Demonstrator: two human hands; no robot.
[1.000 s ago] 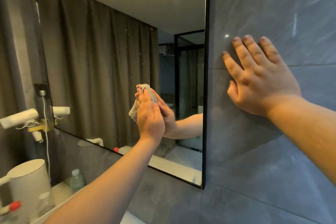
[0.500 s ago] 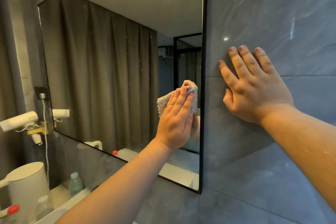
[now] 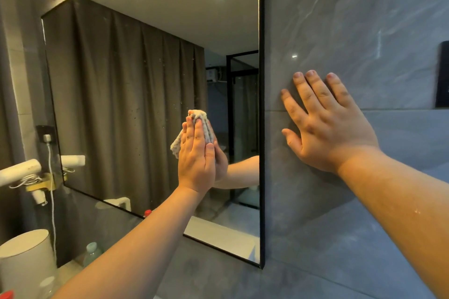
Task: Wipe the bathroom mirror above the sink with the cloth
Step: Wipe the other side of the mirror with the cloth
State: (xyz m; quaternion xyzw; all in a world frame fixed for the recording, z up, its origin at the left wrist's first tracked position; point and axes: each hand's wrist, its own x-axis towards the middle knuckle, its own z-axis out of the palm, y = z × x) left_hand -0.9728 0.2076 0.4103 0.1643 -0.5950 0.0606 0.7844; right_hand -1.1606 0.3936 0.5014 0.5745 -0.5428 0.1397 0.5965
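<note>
The left hand [image 3: 195, 160], fingers straight and together, presses the soft, light, crumpled beige cloth [image 3: 202, 124] flat on the black-framed glass mirror [image 3: 126, 109]; palm pressure suits it. The right hand [image 3: 325, 126] rests spread on the grey tile wall [image 3: 340, 19].

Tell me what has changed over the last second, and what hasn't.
The left hand, pressing the cloth flat against the mirror, swept right toward the mirror's right edge, then back left to about where it began. It kept the cloth under its fingers throughout. The right hand stayed flat on the grey wall tile beside the mirror.
</note>
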